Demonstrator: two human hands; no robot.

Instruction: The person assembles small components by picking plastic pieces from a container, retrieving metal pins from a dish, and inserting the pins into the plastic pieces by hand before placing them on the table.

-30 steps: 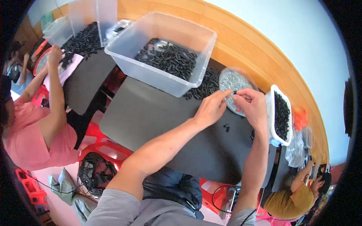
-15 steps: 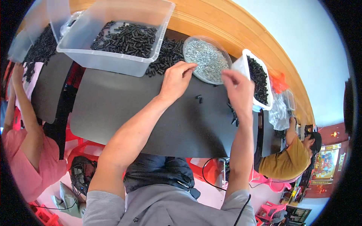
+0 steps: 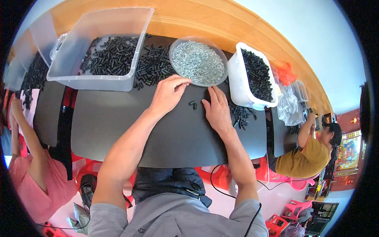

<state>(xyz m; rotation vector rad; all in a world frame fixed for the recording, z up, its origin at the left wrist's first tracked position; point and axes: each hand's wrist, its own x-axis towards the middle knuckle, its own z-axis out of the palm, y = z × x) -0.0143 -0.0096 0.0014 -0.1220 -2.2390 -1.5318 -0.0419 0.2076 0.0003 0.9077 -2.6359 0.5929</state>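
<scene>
At the near left rim of a round clear bowl (image 3: pixel 199 61) heaped with small silvery metal pieces is my left hand (image 3: pixel 167 94). Its thumb and fingers are pressed together, and anything between them is too small to make out. My right hand (image 3: pixel 218 110) rests palm down by the bowl's near edge, fingers stretched forward and thumb held apart. Between the hands, a few short black tubular pieces (image 3: pixel 193 104) lie on the dark table (image 3: pixel 118 122). Right of my right hand is a loose group of longer black pieces (image 3: pixel 241 114).
A big clear bin (image 3: pixel 98 83) with black pieces stands at the left, beside a loose black pile (image 3: pixel 156 63). Right of the bowl stands a white tub (image 3: pixel 239 85) full of black pieces. People sit at both sides, one in pink (image 3: pixel 43 185), one in mustard (image 3: pixel 304 158).
My right hand has come down and left to the bowl's near edge, its fingers now extended. My left hand stays by the rim. The whole view has shifted somewhat.
</scene>
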